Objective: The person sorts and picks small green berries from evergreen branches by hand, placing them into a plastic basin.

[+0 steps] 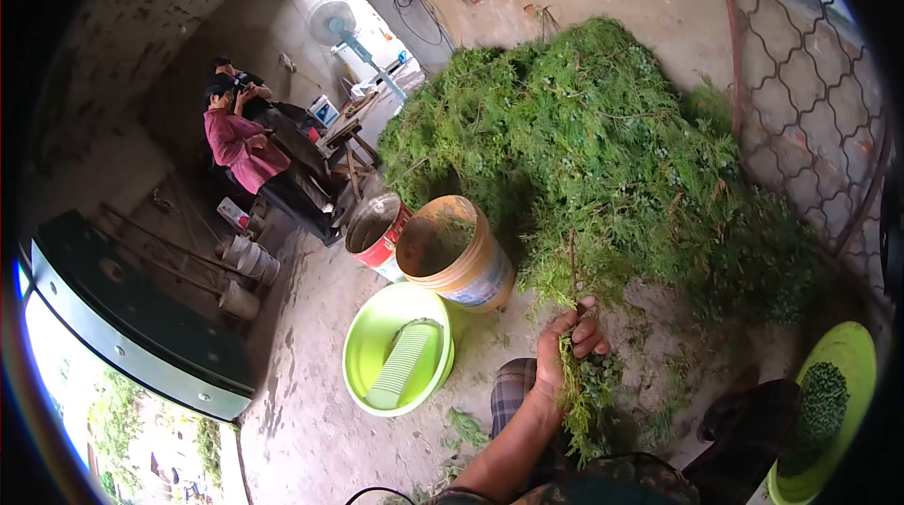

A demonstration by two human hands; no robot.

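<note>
My left hand (568, 345) is closed around a green conifer branch (588, 401), whose leafy sprays hang down below the fingers. A thin bare stem rises above the thumb towards a large heap of cut green branches (603, 128) against the wall. My right hand is not in view. At the lower right, a lime-green basin (852, 354) holds many small green cones or seeds (821, 401). Left of my left hand, another lime-green basin (351, 359) has a ridged pale green washboard (405, 364) in it.
An orange bucket (499, 270) and a red-and-white bucket (386, 265) stand beyond the left basin. Two people (250, 152) stand at the upper left near a wooden bench (353, 143) and a fan (331, 23). Wire mesh (810, 81) is at the right.
</note>
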